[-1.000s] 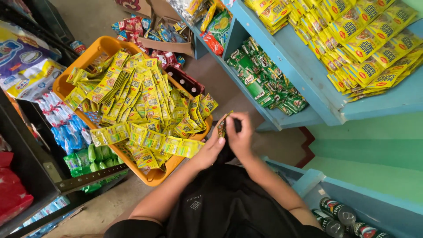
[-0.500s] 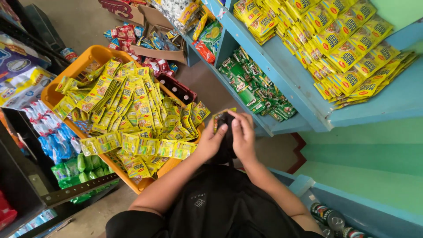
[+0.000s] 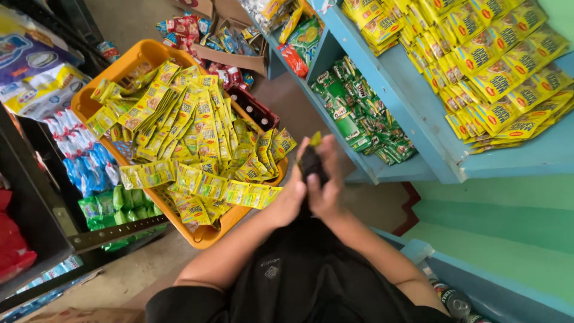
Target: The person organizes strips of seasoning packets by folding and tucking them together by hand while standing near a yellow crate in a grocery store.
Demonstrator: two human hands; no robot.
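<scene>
Beside orange basket (image 3: 206, 236), yellow sachet (image 3: 315, 139) between both hands (image 3: 311, 185)

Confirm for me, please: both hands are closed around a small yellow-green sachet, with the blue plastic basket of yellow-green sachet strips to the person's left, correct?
Not quite. The plastic basket is orange, not blue, as the head view shows. The rest holds: the left hand and right hand are closed together around a small yellow-green sachet, and the basket of sachet strips lies to the person's left.

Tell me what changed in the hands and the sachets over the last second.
Both hands closed in together: the left hand and right hand now press around a dark bundle with a yellow-green sachet tip poking out, where more sachet showed a second ago. The orange basket of sachet strips and the blue shelves stayed put.
</scene>
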